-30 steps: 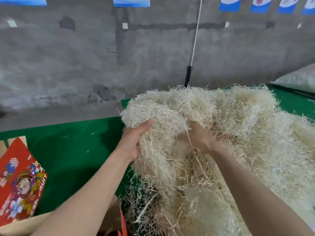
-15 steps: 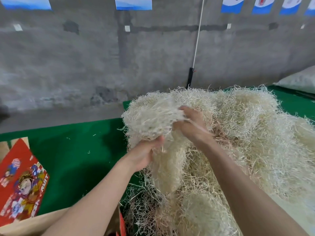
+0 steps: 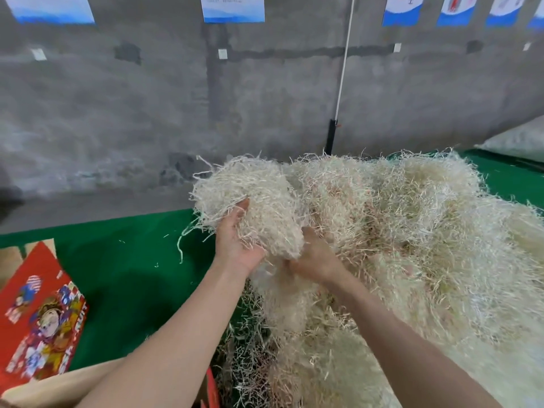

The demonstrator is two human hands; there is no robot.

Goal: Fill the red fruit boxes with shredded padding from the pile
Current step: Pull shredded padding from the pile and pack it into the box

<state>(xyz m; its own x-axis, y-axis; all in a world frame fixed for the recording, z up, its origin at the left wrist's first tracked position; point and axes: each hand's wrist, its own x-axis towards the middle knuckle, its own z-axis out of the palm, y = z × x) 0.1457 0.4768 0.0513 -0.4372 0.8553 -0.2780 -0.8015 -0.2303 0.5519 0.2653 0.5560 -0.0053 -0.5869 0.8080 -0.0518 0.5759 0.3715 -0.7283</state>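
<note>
A big pile of pale shredded padding (image 3: 412, 245) covers the right half of the green table. At its left edge a clump of padding (image 3: 253, 198) is lifted up. My left hand (image 3: 235, 245) cups this clump from below, palm up, fingers curled into the shreds. My right hand (image 3: 315, 257) grips the clump's lower right side, fingers buried in the strands. A red fruit box (image 3: 38, 316) with a cartoon print lies flat at the lower left. Another red box edge (image 3: 212, 390) shows at the bottom, under my left forearm.
The green table cloth (image 3: 126, 269) carries a few loose shreds. A grey concrete wall (image 3: 147, 113) stands behind, with a white cord (image 3: 343, 69) hanging down it. A white sack (image 3: 518, 142) lies at the far right. A brown cardboard flap (image 3: 59, 384) sits at the bottom left.
Both hands have pulled a clump free from the pile's left edge and raised it. My left hand turned palm up under it; my right hand dropped lower on the clump.
</note>
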